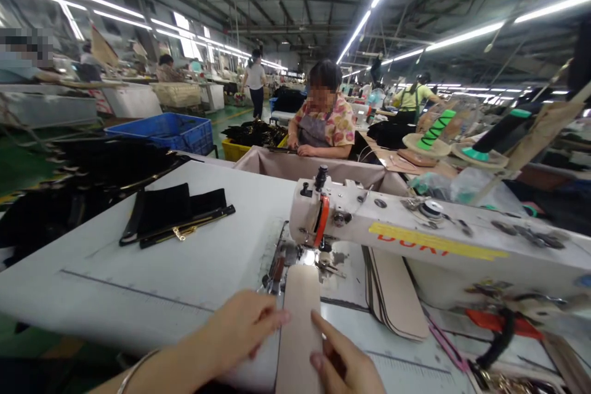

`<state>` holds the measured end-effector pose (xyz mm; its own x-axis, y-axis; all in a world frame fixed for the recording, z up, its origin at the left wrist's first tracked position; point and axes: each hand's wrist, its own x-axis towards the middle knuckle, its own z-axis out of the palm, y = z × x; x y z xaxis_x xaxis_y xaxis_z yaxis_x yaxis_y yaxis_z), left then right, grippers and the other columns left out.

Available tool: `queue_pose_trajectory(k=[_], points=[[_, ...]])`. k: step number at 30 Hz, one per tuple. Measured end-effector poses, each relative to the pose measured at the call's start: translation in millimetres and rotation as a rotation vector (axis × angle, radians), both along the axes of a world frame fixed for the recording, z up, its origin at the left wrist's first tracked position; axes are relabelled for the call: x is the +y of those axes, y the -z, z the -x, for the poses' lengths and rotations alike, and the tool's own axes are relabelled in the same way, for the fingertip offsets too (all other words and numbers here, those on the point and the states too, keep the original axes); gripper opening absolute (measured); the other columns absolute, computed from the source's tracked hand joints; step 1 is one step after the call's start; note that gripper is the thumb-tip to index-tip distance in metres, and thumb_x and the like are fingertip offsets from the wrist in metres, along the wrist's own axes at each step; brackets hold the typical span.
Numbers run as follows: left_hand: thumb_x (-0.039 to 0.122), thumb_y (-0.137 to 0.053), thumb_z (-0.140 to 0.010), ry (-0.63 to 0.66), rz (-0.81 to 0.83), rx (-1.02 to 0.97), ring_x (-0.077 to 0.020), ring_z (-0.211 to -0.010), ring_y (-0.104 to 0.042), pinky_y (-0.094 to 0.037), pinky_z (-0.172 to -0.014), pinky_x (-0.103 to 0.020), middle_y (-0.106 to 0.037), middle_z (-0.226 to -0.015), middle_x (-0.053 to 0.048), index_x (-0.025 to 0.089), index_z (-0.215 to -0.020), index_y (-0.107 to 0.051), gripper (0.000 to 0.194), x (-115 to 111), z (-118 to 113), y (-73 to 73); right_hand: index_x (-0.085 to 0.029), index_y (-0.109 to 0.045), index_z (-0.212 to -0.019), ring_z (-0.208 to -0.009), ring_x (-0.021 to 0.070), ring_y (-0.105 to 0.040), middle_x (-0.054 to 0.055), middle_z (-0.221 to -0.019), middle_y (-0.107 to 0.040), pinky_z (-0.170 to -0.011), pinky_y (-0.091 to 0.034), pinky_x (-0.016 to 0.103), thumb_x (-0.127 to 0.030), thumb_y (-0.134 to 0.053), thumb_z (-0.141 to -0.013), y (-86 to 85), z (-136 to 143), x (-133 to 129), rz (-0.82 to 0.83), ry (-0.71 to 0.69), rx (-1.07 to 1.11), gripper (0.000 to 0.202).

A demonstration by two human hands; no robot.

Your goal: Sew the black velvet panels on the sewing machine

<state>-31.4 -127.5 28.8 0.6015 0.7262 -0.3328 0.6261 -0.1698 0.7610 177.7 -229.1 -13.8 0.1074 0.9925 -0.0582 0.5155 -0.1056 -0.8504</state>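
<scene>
A long beige strip with a rounded far end lies flat, that end at the needle area of a white sewing machine. My left hand holds its left edge, thumb on the strip and the other fingers curled. My right hand grips the opposite edge, with index finger and thumb on top. The near end of the strip runs out of view at the bottom. Under the machine arm rests a stack of similar beige pieces. The needle itself is too small to make out.
Black pieces with zippers lie on the white table at left. Pink tweezers are at right. Behind the table stand a fabric-lined bin and a blue crate. A co-worker sits opposite. Thread cones stand at right.
</scene>
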Motion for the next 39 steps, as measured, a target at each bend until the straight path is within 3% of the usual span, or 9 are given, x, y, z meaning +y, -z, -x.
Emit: queue_pose_trajectory(k=[3, 7, 12, 19, 27, 33, 36, 37, 39], points=[[0.028, -0.046, -0.098, 0.154, -0.604, 0.029, -0.0256, -0.106, -0.061, -0.047, -0.098, -0.043, -0.066, -0.109, -0.011, 0.018, -0.101, -0.068, 0.025, 39, 3, -8.3, -0.017, -0.058, -0.136, -0.107, 0.0249, -0.066, 0.010, -0.118, -0.069, -0.096, -0.049, 0.035, -0.028, -0.053, -0.086, -6.4, 2, 18, 0.010, -0.053, -0.055, 0.051], [0.025, -0.056, -0.095, 0.394, -0.864, 0.055, -0.0267, -0.131, -0.047, -0.037, -0.113, -0.045, -0.052, -0.143, -0.011, 0.018, -0.130, -0.058, 0.036, 70, -4, 15.6, -0.018, -0.055, -0.139, -0.119, 0.0248, -0.060, 0.009, -0.129, -0.064, -0.102, -0.046, 0.036, -0.027, -0.044, -0.092, -17.4, 12, 31, 0.054, -0.039, -0.098, 0.049], [0.029, -0.050, -0.099, 0.383, -0.900, 0.070, -0.0245, -0.136, -0.043, -0.034, -0.117, -0.043, -0.045, -0.149, -0.009, 0.018, -0.139, -0.050, 0.041, 77, -6, 32.4, -0.015, -0.054, -0.139, -0.122, 0.0242, -0.059, 0.010, -0.133, -0.061, -0.104, -0.044, 0.038, -0.024, -0.040, -0.093, -20.0, 14, 41, 0.063, -0.028, -0.180, 0.049], [0.032, -0.049, -0.099, 0.327, -0.865, 0.068, -0.0249, -0.139, -0.040, -0.030, -0.119, -0.044, -0.045, -0.150, -0.010, 0.016, -0.140, -0.049, 0.044, 75, -10, 28.1, -0.018, -0.054, -0.139, -0.119, 0.0240, -0.060, 0.009, -0.132, -0.062, -0.102, -0.045, 0.038, -0.023, -0.041, -0.092, -21.3, 11, 53, 0.084, -0.030, -0.194, 0.049], [0.032, -0.050, -0.099, 0.298, -0.847, 0.031, -0.0241, -0.141, -0.038, -0.028, -0.120, -0.044, -0.043, -0.151, -0.011, 0.017, -0.140, -0.048, 0.044, 78, -10, 33.4, -0.018, -0.055, -0.137, -0.119, 0.0237, -0.060, 0.009, -0.131, -0.063, -0.103, -0.044, 0.038, -0.023, -0.041, -0.093, -26.5, 12, 53, 0.107, 0.004, -0.201, 0.047], [0.031, -0.050, -0.099, 0.314, -0.818, -0.009, -0.0251, -0.140, -0.038, -0.027, -0.120, -0.044, -0.044, -0.150, -0.012, 0.016, -0.141, -0.047, 0.045, 72, -15, 27.2, -0.014, -0.054, -0.138, -0.117, 0.0209, -0.061, 0.010, -0.130, -0.063, -0.100, -0.046, 0.032, -0.019, -0.036, -0.095, -25.4, 13, 55, 0.084, -0.069, -0.324, 0.047], [0.032, -0.049, -0.100, 0.339, -0.790, -0.048, -0.0201, -0.134, -0.045, -0.034, -0.116, -0.035, -0.051, -0.145, -0.008, 0.018, -0.139, -0.050, 0.041, 83, 3, 17.4, -0.017, -0.056, -0.135, -0.101, 0.0226, -0.068, 0.011, -0.117, -0.069, -0.086, -0.053, 0.033, -0.020, -0.035, -0.096, -17.1, 6, 60, 0.005, -0.145, -0.565, 0.044], [0.032, -0.047, -0.100, 0.279, -0.799, -0.015, -0.0183, -0.130, -0.048, -0.036, -0.114, -0.032, -0.055, -0.141, -0.007, 0.020, -0.136, -0.054, 0.038, 91, 18, 12.4, -0.019, -0.059, -0.132, -0.095, 0.0237, -0.069, 0.011, -0.111, -0.069, -0.082, -0.054, 0.035, -0.022, -0.038, -0.096, -13.1, 2, 63, -0.061, -0.174, -0.651, 0.041], [0.031, -0.044, -0.101, 0.022, -0.857, 0.129, -0.0188, -0.123, -0.052, -0.037, -0.111, -0.032, -0.061, -0.129, -0.007, 0.020, -0.126, -0.062, 0.032, 113, 58, -0.3, -0.022, -0.064, -0.122, -0.096, 0.0262, -0.066, 0.010, -0.110, -0.067, -0.083, -0.054, 0.040, -0.024, -0.044, -0.095, -3.9, -7, 72, -0.253, -0.231, -0.783, 0.033]])
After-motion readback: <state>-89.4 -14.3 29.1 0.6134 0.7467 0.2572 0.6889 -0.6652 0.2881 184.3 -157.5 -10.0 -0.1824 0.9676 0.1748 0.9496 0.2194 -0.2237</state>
